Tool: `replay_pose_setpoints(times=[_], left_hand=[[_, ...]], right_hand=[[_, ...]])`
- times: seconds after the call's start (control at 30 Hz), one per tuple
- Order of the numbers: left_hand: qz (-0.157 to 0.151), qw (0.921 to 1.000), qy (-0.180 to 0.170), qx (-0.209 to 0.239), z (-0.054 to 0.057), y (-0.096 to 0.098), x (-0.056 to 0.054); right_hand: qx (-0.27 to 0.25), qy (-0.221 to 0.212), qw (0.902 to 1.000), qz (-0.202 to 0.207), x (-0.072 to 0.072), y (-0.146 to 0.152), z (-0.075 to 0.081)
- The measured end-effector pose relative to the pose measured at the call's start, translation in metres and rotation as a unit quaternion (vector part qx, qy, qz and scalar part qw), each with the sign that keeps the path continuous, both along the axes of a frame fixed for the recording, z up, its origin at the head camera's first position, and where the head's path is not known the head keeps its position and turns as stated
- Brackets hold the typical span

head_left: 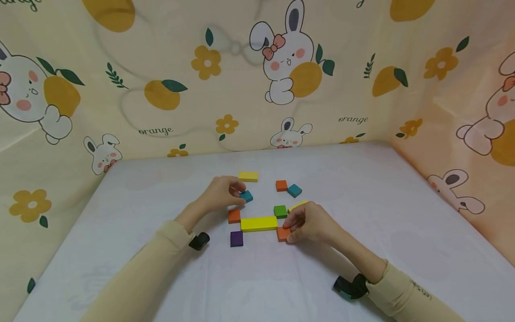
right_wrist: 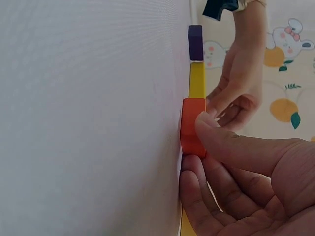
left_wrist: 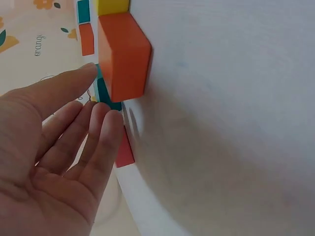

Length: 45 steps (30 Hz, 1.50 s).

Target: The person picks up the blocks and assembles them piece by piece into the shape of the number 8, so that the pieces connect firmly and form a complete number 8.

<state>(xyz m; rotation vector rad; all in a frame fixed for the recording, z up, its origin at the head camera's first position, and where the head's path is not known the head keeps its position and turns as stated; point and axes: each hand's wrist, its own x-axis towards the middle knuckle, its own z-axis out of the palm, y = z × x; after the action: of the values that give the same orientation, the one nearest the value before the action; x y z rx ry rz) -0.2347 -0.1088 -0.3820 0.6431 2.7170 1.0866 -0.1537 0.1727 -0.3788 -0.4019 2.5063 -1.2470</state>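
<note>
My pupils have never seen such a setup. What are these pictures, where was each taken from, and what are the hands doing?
There is no machine here: a person works bare-handed. The wide picture comes from a camera worn on the head, looking forward and down; the other two come from cameras worn on the left and right wrists. On the white table lie small coloured blocks: a long yellow block, a purple block, a green block and several others. The right hand pinches an orange block by the right end of the long yellow block. The left hand has its thumb and fingers at a blue block; whether they grip it is hard to tell.
</note>
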Motion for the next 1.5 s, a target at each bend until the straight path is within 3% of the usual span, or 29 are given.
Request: replay_pose_setpoints(times=[0.5, 0.7, 0.9, 1.13, 1.37, 1.5], left_hand=[[0.003, 0.9999, 0.009, -0.008, -0.006, 0.002, -0.007], [0.022, 0.9997, 0.012, 0.005, -0.001, -0.001, 0.002], [0.052, 0.9961, 0.03, 0.064, 0.016, -0.015, 0.031], [0.063, 0.992, 0.028, 0.106, 0.03, -0.038, 0.08], [0.045, 0.9934, 0.036, 0.099, 0.026, -0.047, 0.12], [0.025, 0.9944, 0.009, 0.102, 0.019, -0.044, 0.14]], right_hand=[[0.0, -0.005, 1.0, -0.003, 0.0, -0.001, 0.0], [-0.003, -0.013, 0.9999, -0.006, 0.001, 0.0, 0.0], [-0.006, -0.008, 0.9999, -0.002, 0.001, 0.0, 0.001], [-0.008, -0.001, 1.0, 0.002, 0.001, -0.001, 0.001], [-0.01, -0.007, 0.9999, -0.003, 0.0, -0.001, -0.001], [-0.011, -0.009, 0.9999, -0.004, -0.001, 0.0, -0.002]])
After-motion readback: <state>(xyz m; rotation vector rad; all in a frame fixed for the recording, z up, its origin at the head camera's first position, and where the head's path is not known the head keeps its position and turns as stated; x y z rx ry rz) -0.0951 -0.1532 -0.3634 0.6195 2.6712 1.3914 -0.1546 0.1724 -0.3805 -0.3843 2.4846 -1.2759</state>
